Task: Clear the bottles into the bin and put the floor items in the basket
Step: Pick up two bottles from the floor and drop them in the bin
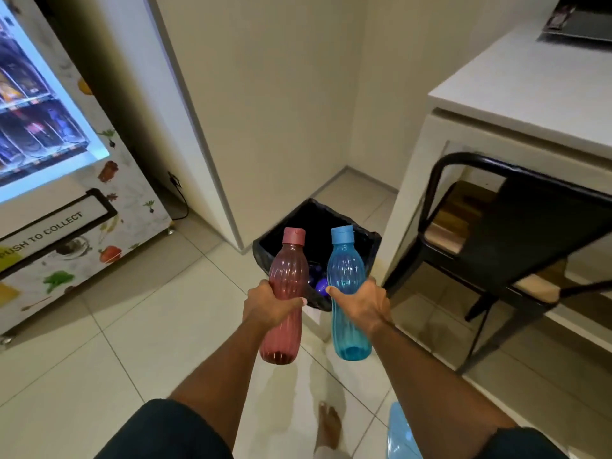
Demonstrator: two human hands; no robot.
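Two capped bottles ride upright in our fists, held out over the black-lined bin (367,246) for dropping: our left hand (268,304) wraps the red bottle (285,266) at its waist, our right hand (362,304) the blue bottle (344,270). The vending machine (66,193) flap reads "PUSH TO COLLECT".

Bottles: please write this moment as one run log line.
left hand: holds pink bottle | right hand: holds blue bottle | bin: ahead, open
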